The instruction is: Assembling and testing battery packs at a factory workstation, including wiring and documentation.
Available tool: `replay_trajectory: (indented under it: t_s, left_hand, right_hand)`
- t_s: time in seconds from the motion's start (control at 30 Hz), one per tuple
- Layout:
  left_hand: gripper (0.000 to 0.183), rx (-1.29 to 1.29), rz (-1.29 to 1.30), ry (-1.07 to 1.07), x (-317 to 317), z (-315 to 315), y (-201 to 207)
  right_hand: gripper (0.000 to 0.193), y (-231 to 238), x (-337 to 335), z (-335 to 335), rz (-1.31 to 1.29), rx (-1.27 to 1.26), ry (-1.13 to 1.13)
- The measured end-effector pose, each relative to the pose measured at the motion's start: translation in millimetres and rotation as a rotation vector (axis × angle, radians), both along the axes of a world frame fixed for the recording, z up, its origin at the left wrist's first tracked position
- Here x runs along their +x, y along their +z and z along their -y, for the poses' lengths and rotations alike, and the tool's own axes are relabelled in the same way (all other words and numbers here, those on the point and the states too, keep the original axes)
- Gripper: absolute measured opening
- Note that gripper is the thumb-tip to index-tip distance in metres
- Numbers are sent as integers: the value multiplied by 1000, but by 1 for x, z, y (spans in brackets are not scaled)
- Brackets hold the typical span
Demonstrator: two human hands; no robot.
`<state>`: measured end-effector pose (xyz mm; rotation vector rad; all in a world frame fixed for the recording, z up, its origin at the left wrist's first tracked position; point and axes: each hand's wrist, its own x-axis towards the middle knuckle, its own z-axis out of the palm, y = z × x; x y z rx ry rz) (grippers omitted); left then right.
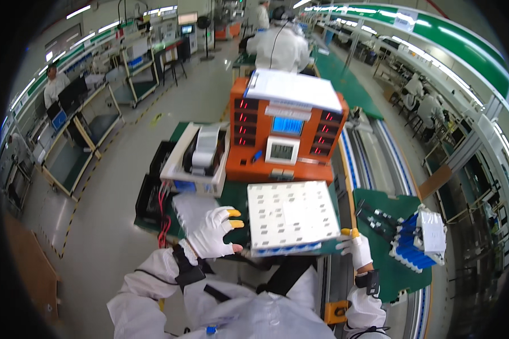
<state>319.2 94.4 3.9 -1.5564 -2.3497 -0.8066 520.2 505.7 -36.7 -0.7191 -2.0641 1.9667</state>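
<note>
A square white panel (pixel 291 214) with rows of small grey marks lies on the bench before me, a blue layer showing along its near edge. My left hand (pixel 212 233), in a white glove with yellow fingertips, is just left of the panel. Its fingers are spread and hold nothing. At the panel's near right corner is my right hand (pixel 356 248), gloved alike, with its fingers apart and stretched toward the edge; whether they touch it I cannot tell. A translucent sheet (pixel 189 210) lies beyond my left hand.
Behind the panel stands an orange tester (pixel 288 127) with red digits and a clipboard (pixel 291 89) on top. A label printer (pixel 201 158) is at its left, with red leads (pixel 164 217) nearby. A blue pack of cells (pixel 415 243) with black cables sits on a green board (pixel 379 271) at right.
</note>
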Motion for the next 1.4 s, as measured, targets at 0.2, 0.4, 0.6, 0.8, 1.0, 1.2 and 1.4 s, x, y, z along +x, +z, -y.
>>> replay_trajectory:
  t_s: [0.2, 0.4, 0.6, 0.8, 1.0, 1.2, 1.4]
  left_hand:
    - [61, -56, -33, -129, 3, 12, -36]
    - [46, 1, -230, -134, -12, -6, -35]
    - [44, -89, -146, -215, -33, -8, -40]
    - [32, -364, -107, -234, -46, -10, -57]
    - [25, -589, -248, -204, -32, -11, 46]
    - [26, -485, 42, -261, -30, -9, 37]
    - [24, -419, 107, -22, 17, -28, -47]
  right_hand:
    - [63, -15, 32, 33, 33, 62, 38]
    - [68, -9, 15, 61, -9, 223, 34]
    - [64, -22, -9, 71, -87, 260, 83]
    - [63, -41, -17, 55, -29, 185, 36]
    - [68, -46, -27, 43, -167, 276, 84]
    - [81, -38, -36, 40, -213, 177, 119]
    - [82, -38, -53, 49, -328, 93, 69]
